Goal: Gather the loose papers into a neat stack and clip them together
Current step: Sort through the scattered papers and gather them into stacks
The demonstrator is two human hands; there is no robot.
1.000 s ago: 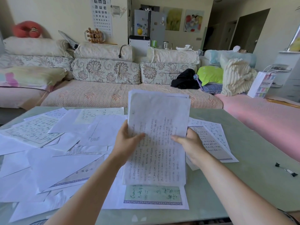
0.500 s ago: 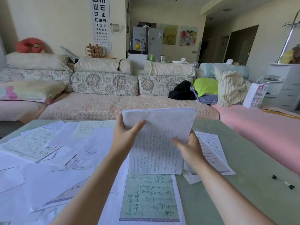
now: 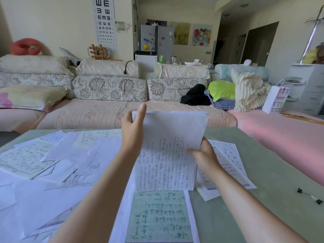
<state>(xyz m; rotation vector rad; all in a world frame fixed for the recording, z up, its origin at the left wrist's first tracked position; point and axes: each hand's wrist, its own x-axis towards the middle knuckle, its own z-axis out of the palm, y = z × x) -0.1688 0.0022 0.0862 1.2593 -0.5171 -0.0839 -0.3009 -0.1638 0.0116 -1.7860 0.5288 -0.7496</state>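
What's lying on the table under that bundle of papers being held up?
The held stack stands over a green calligraphy sheet, hiding its top edge. Whatever lies on the table behind it is covered.

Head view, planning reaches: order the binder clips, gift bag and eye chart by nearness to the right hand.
1. Binder clips, on the table, right of the right hand.
2. Gift bag, beyond the table, right.
3. Eye chart, back wall, left.

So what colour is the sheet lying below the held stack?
The handwritten sheet is pale green, white-bordered; head view.
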